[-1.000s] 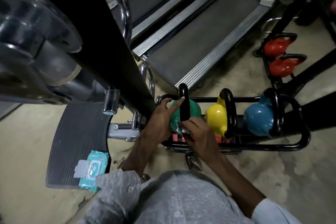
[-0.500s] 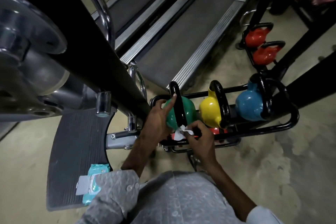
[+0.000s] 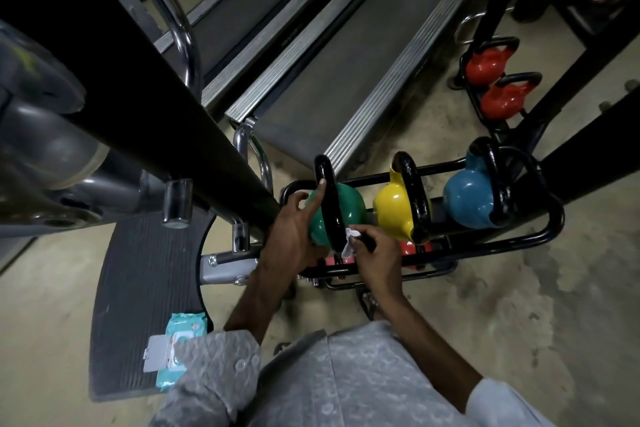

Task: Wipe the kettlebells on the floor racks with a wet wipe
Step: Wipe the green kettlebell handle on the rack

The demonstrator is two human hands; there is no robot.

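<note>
My fingers [image 3: 362,242] on my right hand [image 3: 375,262] pinch the wet wipe [image 3: 349,244]. They press it on the low end of the black handle [image 3: 330,208] of the green kettlebell [image 3: 351,204]. I pinch it tight so it does not slip when I rub.

My left hand [image 3: 294,236] rests on the side of the green ball. One long finger lies straight up along the handle and the thumb sticks out. It is not curled round anything. I think I put it there so the kettlebell stays put while I wipe.

The green kettlebell sits at the left end of the black rack [image 3: 519,240] on the floor. The yellow kettlebell [image 3: 391,211] is just beside it, then the blue kettlebell [image 3: 467,198]. I guess those two come next. Two red kettlebells [image 3: 488,68] sit on another rack, well apart.

The pack of wipes [image 3: 181,326] lies with its lid open on the dark mat [image 3: 145,281] by my left arm, near enough to take a new one.
</note>
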